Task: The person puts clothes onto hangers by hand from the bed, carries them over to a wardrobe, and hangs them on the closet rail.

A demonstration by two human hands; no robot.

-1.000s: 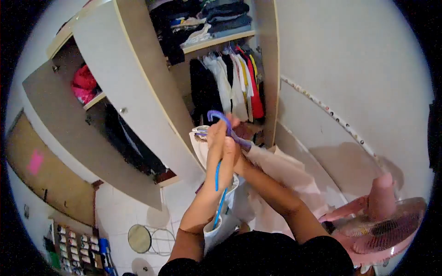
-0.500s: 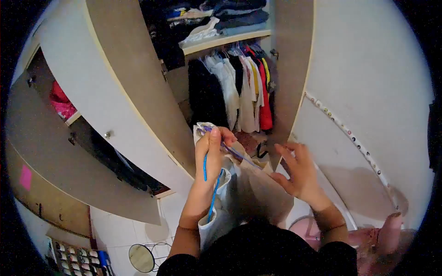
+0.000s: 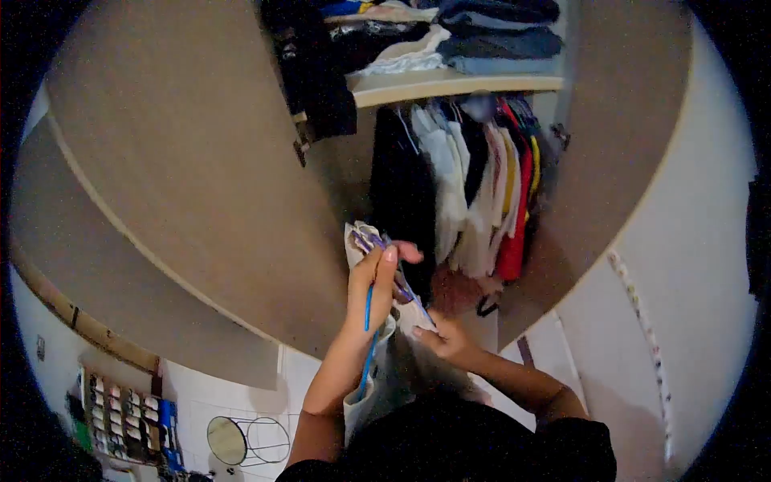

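My left hand (image 3: 373,285) is closed around clothes hangers: a blue hanger (image 3: 369,308) shows along the wrist, and a purple hanger (image 3: 377,239) shows past the fingers. Light-coloured garments (image 3: 399,345) hang from them in front of my body, one whitish and one beige. At the right end of the purple hanger, my right hand (image 3: 451,341) pinches the beige cloth, its thumb on top. The fingers underneath are partly hidden.
Ahead stands an open wardrobe with hanging clothes (image 3: 450,173) and folded jeans (image 3: 502,40) on its shelf (image 3: 458,87). Its doors (image 3: 201,185) flank me. A round stool (image 3: 227,440) and a rack of small items (image 3: 120,414) stand at lower left.
My right hand has moved left and closed on the cloth near the hanger's end; before, its fingers were apart. My view has turned left and come closer to the wardrobe.
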